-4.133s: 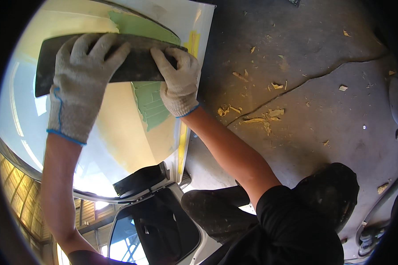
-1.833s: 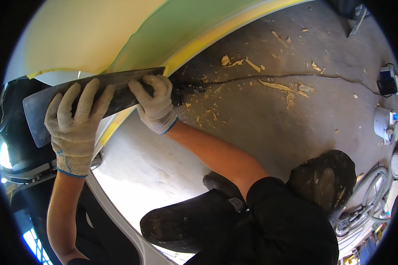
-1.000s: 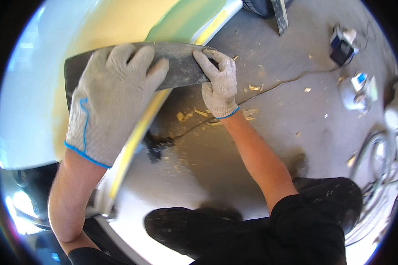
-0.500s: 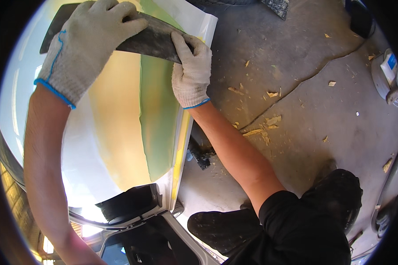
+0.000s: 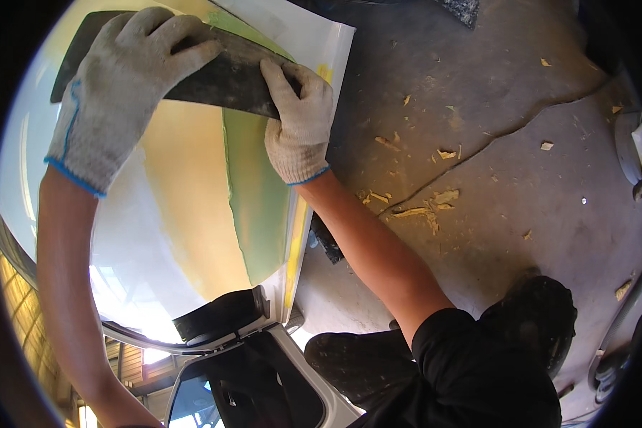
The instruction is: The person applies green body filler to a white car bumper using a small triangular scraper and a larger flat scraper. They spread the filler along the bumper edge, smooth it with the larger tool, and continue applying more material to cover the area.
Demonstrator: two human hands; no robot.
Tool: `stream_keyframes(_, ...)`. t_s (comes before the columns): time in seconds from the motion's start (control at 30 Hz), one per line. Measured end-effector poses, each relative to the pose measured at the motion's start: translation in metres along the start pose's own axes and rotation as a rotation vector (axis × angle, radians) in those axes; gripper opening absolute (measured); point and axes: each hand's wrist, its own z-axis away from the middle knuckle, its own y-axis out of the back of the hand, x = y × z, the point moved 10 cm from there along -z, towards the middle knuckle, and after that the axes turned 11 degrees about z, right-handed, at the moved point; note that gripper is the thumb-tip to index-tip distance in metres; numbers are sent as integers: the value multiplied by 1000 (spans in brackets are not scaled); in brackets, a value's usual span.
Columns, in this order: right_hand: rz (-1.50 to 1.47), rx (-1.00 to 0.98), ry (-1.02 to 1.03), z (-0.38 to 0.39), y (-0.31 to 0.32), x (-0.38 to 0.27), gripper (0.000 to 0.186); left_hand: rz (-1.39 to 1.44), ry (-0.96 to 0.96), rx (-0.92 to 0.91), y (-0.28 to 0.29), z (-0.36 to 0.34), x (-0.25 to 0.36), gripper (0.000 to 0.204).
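A long, flat black board (image 5: 230, 77), shaped like a sanding board, lies across a white car body panel (image 5: 132, 235). My left hand (image 5: 125, 89), in a whitish knit glove with a blue cuff, is wrapped over the board's left part. At its right end, my right hand (image 5: 303, 121) wears a matching glove and grips it with the thumb on top. Beneath and below the board, the panel shows a yellowish patch (image 5: 185, 178) and a green, filler-like layer (image 5: 257, 192) with an uneven edge. The board's underside is hidden.
Yellow tape (image 5: 294, 242) runs along the panel's right edge. On the grey floor lie yellowish scraps (image 5: 428, 208) and a dark cable (image 5: 503, 133). An open car door (image 5: 264, 378) is at the bottom, and a whitish round container (image 5: 626, 146) stands at the far right.
Both hands and the board have shifted slightly left and down in the picture, still gripping. The whole view has also moved a little.
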Motion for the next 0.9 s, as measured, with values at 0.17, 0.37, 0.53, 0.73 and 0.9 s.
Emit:
stream_keyframes(0.17,-2,-33,-9,1,-5,11,73,70,3,-23,-2,-9,7,67)
stream_keyframes(0.37,5,7,-23,-9,3,4,72,27,-25,24,7,-21,0,60)
stream_keyframes(0.53,-23,-49,-60,-5,-14,15,71,27,9,-31,-4,-24,0,63)
stream_keyframes(0.73,17,-61,-34,-8,10,-2,68,47,9,-88,1,-17,2,63)
stream_keyframes(0.9,20,-15,-74,-15,0,12,71,-15,-19,-1,-5,-36,-12,64)
